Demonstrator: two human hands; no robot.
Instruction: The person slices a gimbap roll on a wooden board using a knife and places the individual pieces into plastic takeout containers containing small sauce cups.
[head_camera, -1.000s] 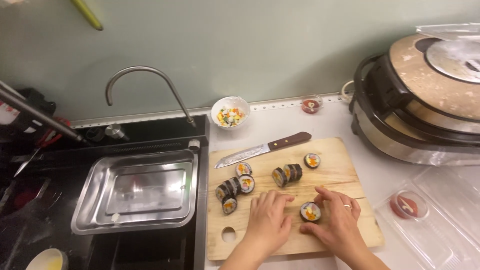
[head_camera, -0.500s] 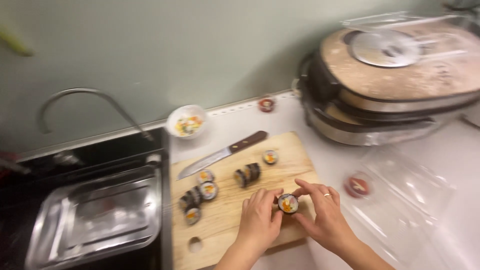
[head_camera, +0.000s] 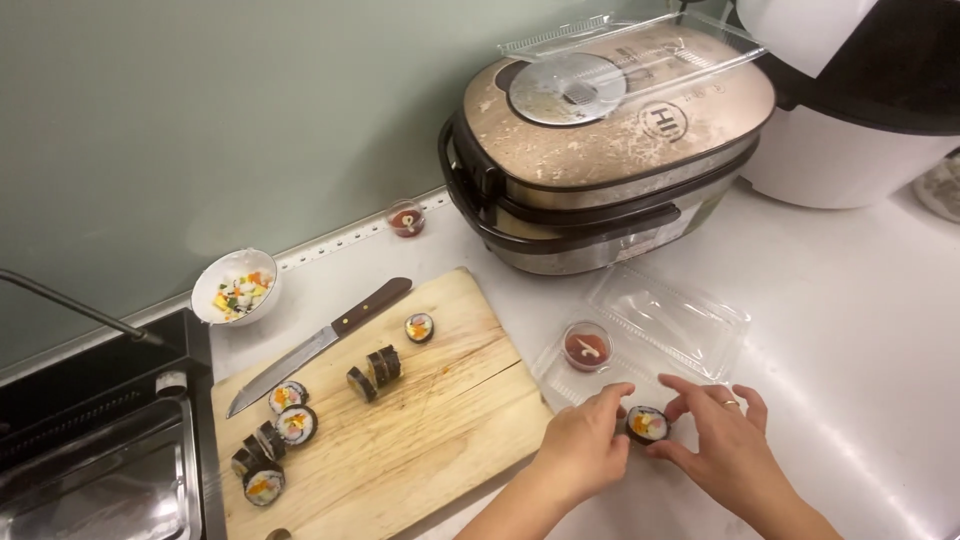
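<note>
Both hands hold one round slice of seaweed-wrapped rice roll (head_camera: 647, 424) between them, just above the clear plastic takeaway tray (head_camera: 690, 325) that lies near the front edge of the white worktop (head_camera: 860, 330). The left hand (head_camera: 585, 447) pinches the slice's dark side with curled fingers; the right hand (head_camera: 725, 440), wearing a ring, meets it from the other side with its fingers partly spread. The slice looks light, soft and easily squashed, so the firmer seaweed rim seems the place to grip, not the filling. A small round cup of red sauce (head_camera: 587, 346) sits in the tray. More slices lie on the wooden cutting board (head_camera: 440, 420) beside a wooden-handled knife (head_camera: 318, 345).
</note>
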